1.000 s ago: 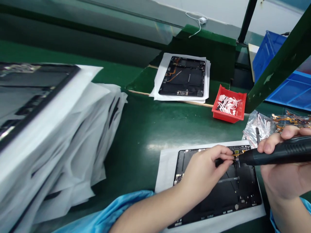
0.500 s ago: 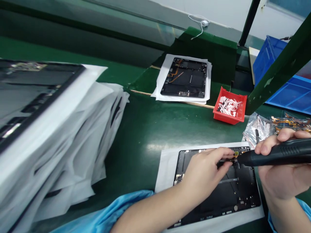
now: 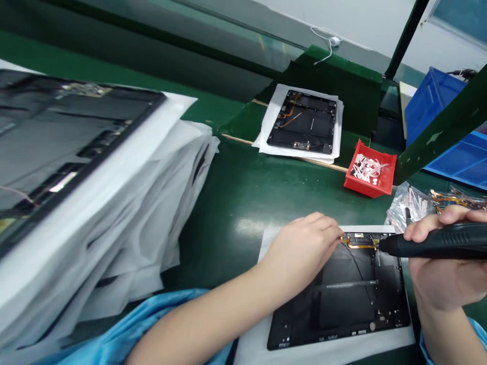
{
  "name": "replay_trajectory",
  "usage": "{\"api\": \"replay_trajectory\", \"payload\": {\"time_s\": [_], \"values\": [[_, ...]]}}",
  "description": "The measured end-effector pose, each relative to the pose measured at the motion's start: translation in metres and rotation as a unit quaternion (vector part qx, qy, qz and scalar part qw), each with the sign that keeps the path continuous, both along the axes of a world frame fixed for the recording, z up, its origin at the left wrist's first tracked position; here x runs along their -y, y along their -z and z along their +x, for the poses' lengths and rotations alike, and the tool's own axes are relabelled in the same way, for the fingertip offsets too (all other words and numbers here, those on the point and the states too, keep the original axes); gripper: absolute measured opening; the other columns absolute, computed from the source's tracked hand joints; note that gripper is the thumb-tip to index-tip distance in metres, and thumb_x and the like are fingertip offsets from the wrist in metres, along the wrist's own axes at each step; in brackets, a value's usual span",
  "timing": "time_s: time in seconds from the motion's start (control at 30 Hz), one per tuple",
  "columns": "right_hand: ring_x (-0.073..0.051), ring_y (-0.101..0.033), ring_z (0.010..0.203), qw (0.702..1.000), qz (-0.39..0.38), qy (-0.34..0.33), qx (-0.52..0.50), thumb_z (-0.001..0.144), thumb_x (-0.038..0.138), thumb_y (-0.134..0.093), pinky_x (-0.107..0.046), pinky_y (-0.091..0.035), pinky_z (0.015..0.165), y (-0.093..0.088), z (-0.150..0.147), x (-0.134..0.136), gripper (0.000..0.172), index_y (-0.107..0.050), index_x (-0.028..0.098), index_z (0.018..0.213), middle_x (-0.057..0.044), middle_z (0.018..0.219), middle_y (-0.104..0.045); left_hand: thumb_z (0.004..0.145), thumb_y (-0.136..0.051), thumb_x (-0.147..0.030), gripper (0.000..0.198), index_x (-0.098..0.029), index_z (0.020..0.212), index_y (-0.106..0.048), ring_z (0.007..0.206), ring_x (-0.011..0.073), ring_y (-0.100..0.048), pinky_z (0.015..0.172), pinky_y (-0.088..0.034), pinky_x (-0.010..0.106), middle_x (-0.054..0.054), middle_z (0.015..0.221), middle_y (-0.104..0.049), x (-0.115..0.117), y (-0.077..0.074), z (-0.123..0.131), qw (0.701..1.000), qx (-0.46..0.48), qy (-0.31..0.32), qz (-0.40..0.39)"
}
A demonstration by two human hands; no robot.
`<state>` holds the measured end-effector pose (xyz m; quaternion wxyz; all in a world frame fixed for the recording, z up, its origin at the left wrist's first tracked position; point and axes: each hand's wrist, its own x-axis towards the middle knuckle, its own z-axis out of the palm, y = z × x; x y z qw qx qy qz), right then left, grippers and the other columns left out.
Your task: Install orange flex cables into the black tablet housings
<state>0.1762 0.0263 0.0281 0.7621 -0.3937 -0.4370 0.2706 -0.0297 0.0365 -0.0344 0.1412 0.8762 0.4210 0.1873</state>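
A black device housing [image 3: 342, 309] lies on white sheets at the lower right. An orange flex cable [image 3: 359, 246] runs along its upper edge. My left hand [image 3: 310, 246] is over the housing's upper left part, fingers closed at the cable's left end; the fingertips are partly hidden. My right hand [image 3: 437, 274] is wrapped round a black electric screwdriver [image 3: 437, 242], held nearly level. The screwdriver's tip points left and meets the right end of the orange cable.
Left, a tall stack of housings between white sheets [image 3: 152, 192]. Farther back, another black housing [image 3: 304, 121] on white sheets. A red bin [image 3: 371, 187] holds white strips. Right, a clear plastic bag [image 3: 409, 203], orange flex cables [image 3: 456, 197], blue crates [image 3: 426, 96] and a green post [image 3: 445, 126].
My left hand has moved left, from near the screwdriver's tip to the cable's left end, uncovering more of the orange cable. My right hand still holds the screwdriver. The view has shifted slightly.
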Motion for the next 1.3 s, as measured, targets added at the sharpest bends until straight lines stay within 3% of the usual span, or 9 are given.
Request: {"api": "replay_trajectory", "payload": {"time_s": [0.3, 0.57, 0.9, 1.13, 1.3], "values": [[-0.014, -0.062, 0.046, 0.996, 0.004, -0.084, 0.038, 0.073, 0.083, -0.063, -0.031, -0.052, 0.04, -0.002, -0.032, -0.016, 0.063, -0.065, 0.026, 0.099, 0.005, 0.083, -0.059, 0.096, -0.062, -0.02, 0.016, -0.02, 0.108, -0.073, 0.089, 0.0199, -0.065, 0.071, -0.051, 0.032, 0.003, 0.096, -0.072, 0.0, 0.012, -0.002, 0.997, -0.022, 0.044, 0.066], [-0.014, -0.063, 0.049, 0.994, -0.015, -0.09, 0.055, 0.075, 0.083, -0.061, -0.031, -0.054, 0.043, 0.005, -0.044, -0.016, 0.061, -0.065, 0.027, 0.101, 0.003, 0.084, -0.057, 0.1, -0.057, -0.024, 0.016, -0.022, 0.104, -0.073, 0.097, 0.019, -0.062, 0.081, -0.05, 0.031, 0.001, 0.103, -0.073, -0.007, 0.004, -0.007, 0.998, 0.016, 0.051, -0.018], [-0.014, -0.062, 0.047, 0.997, 0.004, -0.07, 0.035, 0.079, 0.078, -0.062, -0.029, -0.052, 0.039, 0.01, -0.041, -0.022, 0.056, -0.067, 0.026, 0.098, 0.004, 0.081, -0.058, 0.098, -0.062, -0.022, 0.015, -0.027, 0.106, -0.073, 0.102, 0.018, -0.058, 0.077, -0.042, 0.03, -0.001, 0.106, -0.073, -0.025, 0.008, -0.01, 0.994, -0.023, 0.106, 0.034], [-0.013, -0.062, 0.047, 0.998, -0.002, -0.057, 0.032, 0.081, 0.078, -0.06, -0.028, -0.052, 0.038, 0.012, -0.043, -0.021, 0.054, -0.069, 0.027, 0.096, 0.003, 0.082, -0.057, 0.099, -0.058, -0.017, 0.014, -0.019, 0.105, -0.071, 0.098, 0.0193, -0.059, 0.071, -0.04, 0.031, 0.001, 0.099, -0.073, -0.019, 0.006, -0.006, 0.987, -0.065, 0.114, 0.091], [-0.013, -0.063, 0.051, 0.998, -0.016, -0.062, 0.027, 0.077, 0.079, -0.064, -0.028, -0.054, 0.04, 0.012, -0.043, -0.02, 0.056, -0.07, 0.027, 0.097, 0.003, 0.083, -0.057, 0.101, -0.053, -0.016, 0.017, -0.019, 0.105, -0.069, 0.096, 0.0178, -0.061, 0.074, -0.045, 0.029, 0.003, 0.102, -0.072, -0.017, 0.013, -0.006, 0.99, -0.042, 0.1, 0.084]]}}
